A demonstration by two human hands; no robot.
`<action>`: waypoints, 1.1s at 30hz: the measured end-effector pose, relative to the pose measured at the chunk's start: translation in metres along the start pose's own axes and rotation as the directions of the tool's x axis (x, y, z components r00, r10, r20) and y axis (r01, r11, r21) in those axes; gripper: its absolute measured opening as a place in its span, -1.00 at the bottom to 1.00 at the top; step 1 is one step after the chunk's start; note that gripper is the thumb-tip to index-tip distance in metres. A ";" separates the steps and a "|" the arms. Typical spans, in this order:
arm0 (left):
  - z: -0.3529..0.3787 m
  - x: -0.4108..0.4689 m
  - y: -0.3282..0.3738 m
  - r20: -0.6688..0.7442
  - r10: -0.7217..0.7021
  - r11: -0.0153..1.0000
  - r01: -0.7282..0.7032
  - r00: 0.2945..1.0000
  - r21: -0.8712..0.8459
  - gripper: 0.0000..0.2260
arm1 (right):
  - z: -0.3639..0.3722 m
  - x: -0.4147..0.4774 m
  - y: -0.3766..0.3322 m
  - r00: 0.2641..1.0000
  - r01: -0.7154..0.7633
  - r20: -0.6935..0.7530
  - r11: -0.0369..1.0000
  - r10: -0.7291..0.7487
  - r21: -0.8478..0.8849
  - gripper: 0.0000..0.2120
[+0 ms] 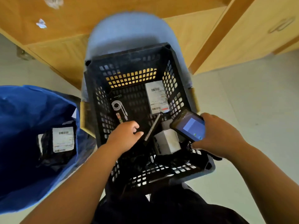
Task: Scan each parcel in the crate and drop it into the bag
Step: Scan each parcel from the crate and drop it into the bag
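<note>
A black lattice crate rests on a blue chair. Inside lie a parcel with a white barcode label, a black box printed with a white cable, a thin dark flat parcel standing on edge, and a small white box. My left hand reaches into the crate with fingers loosely curled, holding nothing, close to the thin parcel. My right hand grips a handheld scanner with a lit screen over the crate's right side. The blue bag stands open at left, with a black labelled parcel inside.
Wooden cabinets run along the back and right. The blue chair backs against them. Pale tiled floor spreads to the right. My dark-clothed lap is right below the crate.
</note>
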State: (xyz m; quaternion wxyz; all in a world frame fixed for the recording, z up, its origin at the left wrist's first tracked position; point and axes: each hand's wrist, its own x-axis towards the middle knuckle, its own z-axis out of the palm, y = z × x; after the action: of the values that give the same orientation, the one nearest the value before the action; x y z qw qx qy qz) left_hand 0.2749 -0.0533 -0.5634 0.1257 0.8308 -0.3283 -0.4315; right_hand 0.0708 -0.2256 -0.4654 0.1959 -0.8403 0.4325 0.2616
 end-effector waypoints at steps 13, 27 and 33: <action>0.108 0.050 0.043 0.245 0.098 0.989 -0.068 0.965 -0.129 -0.25 | 0.037 -0.013 0.043 0.997 -0.070 0.040 0.990 0.066 0.120 -0.27; 0.101 0.043 -0.001 0.273 -0.067 0.983 0.016 0.960 0.184 -0.68 | 0.053 -0.026 0.048 0.997 -0.070 0.019 0.984 0.068 0.165 -0.22; 0.100 0.041 -0.005 0.099 -0.239 0.971 0.236 0.966 0.045 -0.68 | 0.054 -0.029 0.038 0.998 -0.050 -0.015 0.988 0.053 0.147 -0.22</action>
State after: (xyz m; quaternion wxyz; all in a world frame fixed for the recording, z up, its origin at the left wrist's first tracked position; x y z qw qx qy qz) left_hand 0.2137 -0.0689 -0.6510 0.0424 0.8426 -0.2394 -0.4805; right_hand 0.0108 -0.1981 -0.4944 0.2462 -0.8145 0.4741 0.2262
